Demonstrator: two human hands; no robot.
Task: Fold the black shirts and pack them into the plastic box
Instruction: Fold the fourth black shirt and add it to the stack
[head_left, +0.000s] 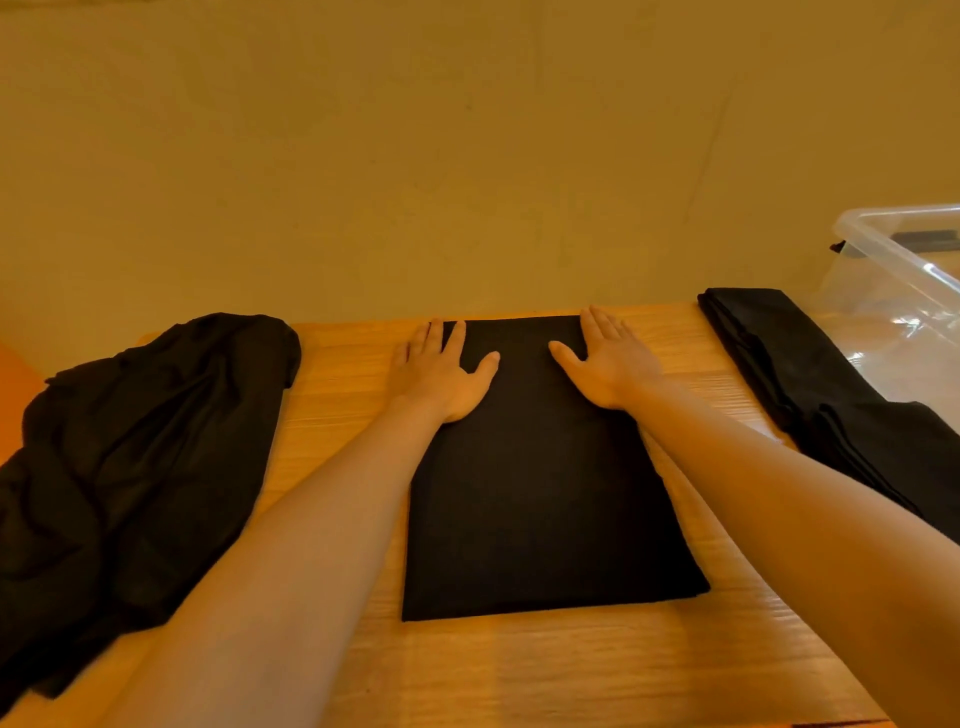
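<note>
Black folded rectangular shirt (540, 467) flat on wooden table (343, 364), left hand (441, 371) and right hand (608, 364) pressing its far corners, fingers straight. Left of hands: crumpled black shirt pile (130, 452). Right: second folded black shirt (779, 358), just beside clear plastic box (904, 291).

A folded shirt (545, 478) lies mid-tabletop (343, 364). A crumpled pile (135, 457) lies left. Folded shirts (800, 374) lie right, the box (904, 291) beyond them.

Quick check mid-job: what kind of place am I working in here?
Probably a plain indoor room, home or workroom: a wooden table against a bare wall, black shirts on it and a clear plastic box at the right.
</note>
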